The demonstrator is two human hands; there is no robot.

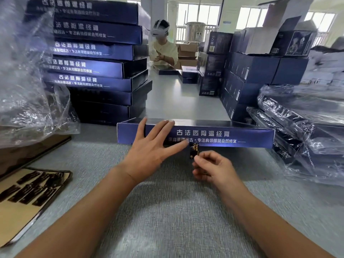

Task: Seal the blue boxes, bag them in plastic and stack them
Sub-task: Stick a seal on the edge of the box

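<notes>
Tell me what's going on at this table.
A person is sealing a blue box lying on the table. The left hand presses flat on its front, while the right hand pinches a small black-and-gold sticker at its lower edge. Unbagged boxes are stacked behind on the left; plastic-bagged ones lie on the right.

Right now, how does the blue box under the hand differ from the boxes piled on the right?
The blue box is bare; the piled boxes are in clear plastic. The blue box lies alone on the table; the piled boxes overlap one another. The left hand presses the blue box and the right hand pinches a seal sticker at its front; nothing touches the piled boxes. Both are dark, flat and long.
</notes>
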